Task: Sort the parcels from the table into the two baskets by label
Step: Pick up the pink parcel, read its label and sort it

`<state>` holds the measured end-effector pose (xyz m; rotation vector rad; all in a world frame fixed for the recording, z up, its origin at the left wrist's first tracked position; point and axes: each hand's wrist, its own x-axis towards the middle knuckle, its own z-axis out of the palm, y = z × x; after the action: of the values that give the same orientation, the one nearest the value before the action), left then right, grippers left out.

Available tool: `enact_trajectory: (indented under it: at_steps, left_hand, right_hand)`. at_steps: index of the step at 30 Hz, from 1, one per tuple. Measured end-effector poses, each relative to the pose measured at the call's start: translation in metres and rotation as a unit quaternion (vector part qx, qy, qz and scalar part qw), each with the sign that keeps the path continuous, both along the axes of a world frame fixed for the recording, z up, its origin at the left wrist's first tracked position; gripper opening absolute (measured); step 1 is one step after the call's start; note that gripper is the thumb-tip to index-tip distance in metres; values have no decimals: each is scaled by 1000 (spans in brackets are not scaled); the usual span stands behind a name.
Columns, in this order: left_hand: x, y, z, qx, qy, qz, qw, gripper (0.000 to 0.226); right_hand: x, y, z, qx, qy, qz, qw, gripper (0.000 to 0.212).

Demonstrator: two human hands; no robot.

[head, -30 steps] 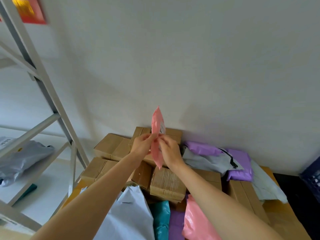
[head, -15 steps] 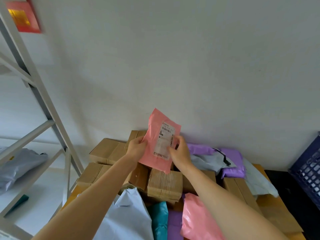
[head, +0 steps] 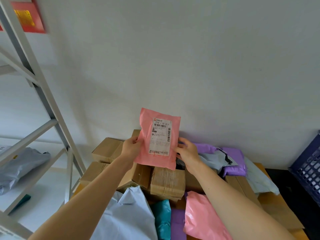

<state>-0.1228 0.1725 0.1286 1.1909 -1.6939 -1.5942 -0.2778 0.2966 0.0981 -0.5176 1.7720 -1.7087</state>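
bare left forearm (head: 90, 193), bare right forearm (head: 225, 193), left hand (head: 130, 148) and right hand (head: 187, 152) both bare, slender fingers (head: 182, 140)

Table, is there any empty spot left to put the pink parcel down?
Barely. One bare brown strip lies at the right edge, between the pale grey mailer and the dark blue basket. The middle is crowded with cardboard boxes and mailers. The left shelf has white room beside a grey bag. The left hand and right hand hold the pink parcel.
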Motion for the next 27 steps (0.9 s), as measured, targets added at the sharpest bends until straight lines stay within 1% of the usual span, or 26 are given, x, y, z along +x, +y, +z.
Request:
enact_trajectory:
  at_steps: [4,7,9,11,14,16,18,21,24,26,27]
  left_hand:
    - [3,-1,-4,-10,-6,-1,1000,18]
    - [2,2,-5,-19,-15,-7,1000,22]
    - [0,4,-7,-23,-18,-15,999,19]
    - [-5,9,-7,-25,-17,-30,999,11]
    - [-19,19,-11,-39,-23,-52,998,11]
    - [-31,32,-11,-28,-21,-57,998,12]
    - [-45,47,-10,4,-17,-67,998,19]
    - [-65,75,-7,26,-15,-82,996,28]
    - [-88,105,-6,15,-22,-119,993,25]
    - [-102,132,-5,-3,-23,-149,989,24]
    - [-108,148,-4,-16,-26,-165,986,24]
  right_hand:
    - [0,2,-4,14,24,-7,1000,55]
    - [1,9,-5,15,29,-12,999,49]
    - [2,17,-4,15,31,-19,999,45]
    - [1,26,-4,16,29,-33,999,45]
    - [-5,45,-5,27,23,-56,998,49]
    - [-10,62,-5,31,24,-72,997,47]
    - [-15,81,-3,38,30,-93,995,43]
    - [-23,112,-2,43,20,-129,990,45]
    - [-30,152,-1,36,9,-166,985,45]
    - [-30,187,5,41,18,-189,981,39]
    - [-31,204,7,47,23,-200,978,41]
